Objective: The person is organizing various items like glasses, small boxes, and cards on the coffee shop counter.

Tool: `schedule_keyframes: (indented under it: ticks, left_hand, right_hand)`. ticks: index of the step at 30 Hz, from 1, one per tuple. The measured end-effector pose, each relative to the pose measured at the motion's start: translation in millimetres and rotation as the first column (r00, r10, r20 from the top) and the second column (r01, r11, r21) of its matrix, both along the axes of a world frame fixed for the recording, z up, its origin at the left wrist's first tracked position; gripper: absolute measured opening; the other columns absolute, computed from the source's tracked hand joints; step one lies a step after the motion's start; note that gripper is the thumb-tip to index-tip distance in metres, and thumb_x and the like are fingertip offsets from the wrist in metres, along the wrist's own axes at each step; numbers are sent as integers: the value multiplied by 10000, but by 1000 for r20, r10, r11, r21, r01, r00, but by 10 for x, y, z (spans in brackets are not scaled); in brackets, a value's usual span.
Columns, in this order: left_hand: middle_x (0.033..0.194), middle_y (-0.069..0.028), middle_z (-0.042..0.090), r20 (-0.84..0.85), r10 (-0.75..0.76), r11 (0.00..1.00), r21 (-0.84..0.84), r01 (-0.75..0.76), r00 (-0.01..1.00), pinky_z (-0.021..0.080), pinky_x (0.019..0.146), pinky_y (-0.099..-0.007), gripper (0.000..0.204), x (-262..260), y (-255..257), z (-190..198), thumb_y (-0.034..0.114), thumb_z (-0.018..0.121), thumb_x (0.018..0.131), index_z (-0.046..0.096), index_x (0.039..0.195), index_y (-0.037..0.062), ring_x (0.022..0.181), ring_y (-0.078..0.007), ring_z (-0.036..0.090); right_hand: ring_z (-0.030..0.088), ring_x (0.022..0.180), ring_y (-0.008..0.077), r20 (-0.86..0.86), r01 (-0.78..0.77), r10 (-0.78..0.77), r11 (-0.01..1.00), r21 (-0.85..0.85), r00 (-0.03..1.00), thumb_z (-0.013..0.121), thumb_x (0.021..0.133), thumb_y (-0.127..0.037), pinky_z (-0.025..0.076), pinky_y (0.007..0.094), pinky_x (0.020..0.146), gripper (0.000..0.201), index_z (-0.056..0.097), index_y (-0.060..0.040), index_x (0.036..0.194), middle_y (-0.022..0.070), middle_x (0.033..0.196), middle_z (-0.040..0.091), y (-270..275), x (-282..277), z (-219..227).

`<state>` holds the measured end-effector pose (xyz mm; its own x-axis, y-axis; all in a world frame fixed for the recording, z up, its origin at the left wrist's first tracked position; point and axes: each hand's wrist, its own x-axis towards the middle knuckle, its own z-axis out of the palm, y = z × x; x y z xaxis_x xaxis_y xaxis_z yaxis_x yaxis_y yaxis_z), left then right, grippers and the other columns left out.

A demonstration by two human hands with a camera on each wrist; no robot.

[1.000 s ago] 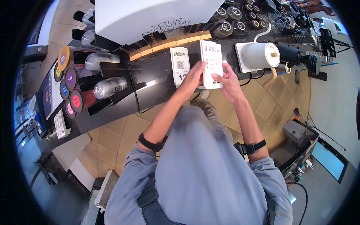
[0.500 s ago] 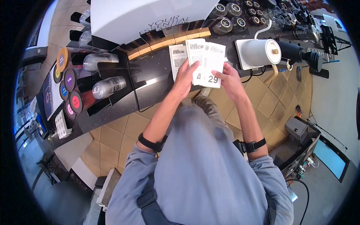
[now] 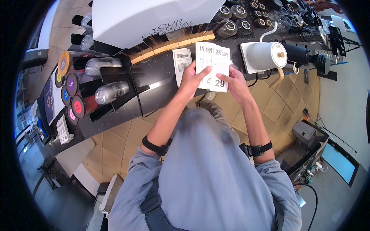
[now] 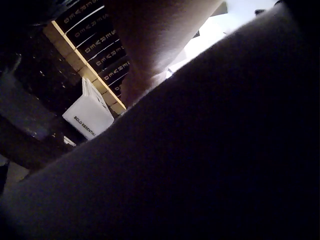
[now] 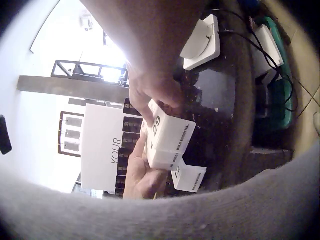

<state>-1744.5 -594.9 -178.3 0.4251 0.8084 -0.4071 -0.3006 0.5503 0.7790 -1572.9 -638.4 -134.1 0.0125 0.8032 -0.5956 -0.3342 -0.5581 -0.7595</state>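
Note:
Both hands hold a fanned set of white folded number cards over the counter in the head view. My left hand [image 3: 190, 79] grips the cards on the left, its thumb across the one marked 4 [image 3: 208, 61]. On the other side my right hand [image 3: 237, 83] pinches the card marked 29 [image 3: 221, 69], thumb on its front. In the right wrist view their bottom folds [image 5: 172, 142] read BOLD ESSENTIAL. Just left of the held cards, a second stack of number cards [image 3: 182, 63] stands on the counter, partly behind my left hand.
Black reserved signs on wooden blocks [image 3: 175, 45] line the counter behind the cards. A white kettle [image 3: 266, 56] sits on its base to the right. Plastic cups [image 3: 103, 65] and lidded jars [image 3: 72, 83] are at left; more jars [image 3: 226, 29] stand at back right.
The held cards, one aligned pile a second ago, are spread sideways into a fan, showing the 4 and 29. My left hand has shifted slightly left with its cards.

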Motion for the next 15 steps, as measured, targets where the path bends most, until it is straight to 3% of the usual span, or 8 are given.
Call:
schedule_keyframes:
  ticks: [2,5,11,15]
  left_hand:
    - [1240,-102,628,65,13,989,-147,-3,998,521,942,-326,380,-9,8,1,222,573,1000,529,1307,2,1101,-157,625]
    - [1198,-79,648,130,100,991,-106,-86,986,527,880,-291,360,-5,-8,3,264,495,1041,557,1278,1,1057,-125,628]
    - [1219,-101,640,37,78,995,-70,-76,996,532,915,-314,380,-35,39,37,208,571,1004,529,1324,7,1074,-149,629]
    - [1196,-95,653,-1,85,996,2,-85,996,543,891,-313,371,-29,7,-45,180,600,986,542,1309,8,1055,-140,633]
  right_hand:
    - [638,1024,138,12,-5,5,1000,-22,1000,649,896,0,524,297,879,392,543,33,1272,89,1187,651,-11,36,0]
    - [642,1038,147,-66,61,-62,998,-18,996,638,899,4,529,306,890,402,528,31,1285,96,1203,646,-36,124,11]
    - [639,1072,161,-80,141,-143,990,-22,987,634,904,-3,528,320,928,432,495,26,1312,113,1229,635,-117,87,-14]
    - [632,1086,160,-49,102,-100,994,27,994,642,902,-9,524,317,928,450,485,27,1321,116,1229,636,-115,52,-118]
